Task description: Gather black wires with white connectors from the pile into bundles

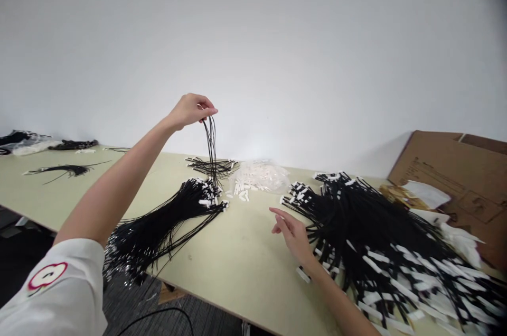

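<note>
My left hand [193, 109] is raised above the table, its fingers pinched on the top of a few thin black cords [210, 146] that hang down to a small spread of cords [214, 166]. Below them lies a long bundle of black cords with white tips [170, 222]. My right hand [291, 233] hovers low over the pale green table [241, 262], fingers stretched out and holding nothing, right beside a big heap of black cords with white tags [376, 241].
A clear bag of small white plastic pieces [261, 176] lies at the back, with loose ones in front. An open cardboard box [463, 177] stands at the right. More black cords [65, 169] and dark items [24, 140] lie far left. White wall behind.
</note>
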{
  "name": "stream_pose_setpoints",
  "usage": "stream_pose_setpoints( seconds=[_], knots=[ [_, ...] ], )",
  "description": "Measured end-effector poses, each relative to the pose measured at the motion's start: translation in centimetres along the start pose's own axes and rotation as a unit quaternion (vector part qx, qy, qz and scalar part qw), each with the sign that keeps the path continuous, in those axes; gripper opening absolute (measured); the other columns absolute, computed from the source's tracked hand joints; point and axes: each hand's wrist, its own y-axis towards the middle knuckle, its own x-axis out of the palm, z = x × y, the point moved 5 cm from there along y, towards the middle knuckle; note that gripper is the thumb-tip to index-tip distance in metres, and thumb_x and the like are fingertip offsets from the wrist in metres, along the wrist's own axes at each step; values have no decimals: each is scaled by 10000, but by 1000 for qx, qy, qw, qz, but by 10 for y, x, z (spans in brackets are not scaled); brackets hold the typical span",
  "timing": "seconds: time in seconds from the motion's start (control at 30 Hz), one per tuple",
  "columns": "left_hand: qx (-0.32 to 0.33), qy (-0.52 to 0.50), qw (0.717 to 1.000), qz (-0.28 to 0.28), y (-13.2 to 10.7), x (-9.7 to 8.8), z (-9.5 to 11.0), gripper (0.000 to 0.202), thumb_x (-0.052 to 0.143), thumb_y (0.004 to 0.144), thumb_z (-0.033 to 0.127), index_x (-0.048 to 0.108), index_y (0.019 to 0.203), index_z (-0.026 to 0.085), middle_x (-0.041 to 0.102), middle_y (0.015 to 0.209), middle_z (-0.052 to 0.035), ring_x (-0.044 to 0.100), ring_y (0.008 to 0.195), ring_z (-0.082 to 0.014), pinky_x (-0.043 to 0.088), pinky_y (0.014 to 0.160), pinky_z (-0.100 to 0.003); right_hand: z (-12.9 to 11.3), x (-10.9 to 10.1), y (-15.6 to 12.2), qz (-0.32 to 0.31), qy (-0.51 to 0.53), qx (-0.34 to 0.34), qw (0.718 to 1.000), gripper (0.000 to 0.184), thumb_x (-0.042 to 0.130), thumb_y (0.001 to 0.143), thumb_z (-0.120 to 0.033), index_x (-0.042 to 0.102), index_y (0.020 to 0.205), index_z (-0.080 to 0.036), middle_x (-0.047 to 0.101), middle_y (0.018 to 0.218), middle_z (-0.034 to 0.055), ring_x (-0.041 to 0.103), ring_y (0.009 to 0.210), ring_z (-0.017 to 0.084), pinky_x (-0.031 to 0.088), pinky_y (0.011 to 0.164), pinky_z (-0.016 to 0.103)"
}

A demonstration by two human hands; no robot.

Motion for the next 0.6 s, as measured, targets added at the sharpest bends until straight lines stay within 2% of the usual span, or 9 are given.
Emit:
stream_pose_setpoints(
  seconds=[0.1, 0.2, 0.27, 0.33, 0.4, 0.47, 0.53, 0.6],
  knots=[
    [-27, -13, 997, 73, 35, -15, -28, 205, 652, 656, 310, 638, 702, 111, 565, 604, -55, 525, 509, -110, 457, 508, -272, -2, 1, 1, 0, -14, -7, 1000, 433, 390, 851, -472, 591, 1051, -144, 601, 582, 22, 576, 535, 142, 466, 532, 232],
    [-53, -37, 986, 155, 68, -26, -66, 211, 636, 661, 305, 613, 708, 101, 550, 614, -49, 526, 519, -110, 476, 535, -277, -2, 1, 2, 5, -21, -13, 1000, 419, 384, 854, -468, 604, 1010, -148, 614, 637, 40, 574, 531, 140, 459, 491, 224],
    [-78, -31, 975, 205, 82, -29, -97, 243, 598, 685, 318, 604, 767, 89, 555, 644, -55, 547, 565, -131, 489, 578, -296, -1, 1, 3, 7, -21, -21, 1000, 398, 381, 859, -455, 608, 986, -154, 634, 748, 62, 572, 528, 129, 467, 493, 227],
    [-96, 17, 965, 244, 84, -26, -132, 301, 541, 722, 342, 591, 872, 85, 582, 750, -83, 578, 684, -172, 490, 669, -335, 0, 2, 4, 3, -18, -30, 999, 377, 379, 865, -440, 607, 976, -161, 633, 865, 78, 572, 527, 117, 476, 502, 231],
    [-138, 94, 953, 255, 73, -15, -169, 401, 518, 734, 345, 537, 1037, 83, 573, 969, -143, 572, 871, -220, 454, 791, -365, 0, 2, 5, 1, -16, -41, 999, 366, 379, 869, -428, 608, 976, -164, 624, 921, 82, 570, 523, 111, 480, 498, 232],
    [-241, 160, 934, 211, 49, 3, -211, 567, 446, 769, 384, 381, 1218, 44, 442, 1190, -245, 519, 1023, -279, 424, 833, -399, -2, 2, 5, 4, -19, -53, 998, 359, 382, 869, -421, 612, 975, -167, 621, 927, 82, 566, 515, 108, 480, 485, 233],
    [-287, 168, 925, 182, 19, 23, -244, 675, 441, 754, 407, 334, 1209, -79, 355, 1203, -379, 485, 1051, -384, 412, 796, -482, -4, 0, 6, 9, -21, -62, 998, 350, 387, 868, -417, 618, 970, -174, 622, 925, 79, 564, 510, 108, 482, 478, 234],
    [-299, 172, 928, 140, -10, 40, -268, 721, 479, 702, 464, 394, 1150, -95, 386, 1146, -413, 479, 1023, -450, 402, 745, -542, -5, 0, 6, 6, -23, -62, 998, 342, 391, 868, -414, 619, 970, -181, 623, 927, 77, 568, 516, 113, 483, 478, 236]
  ],
)
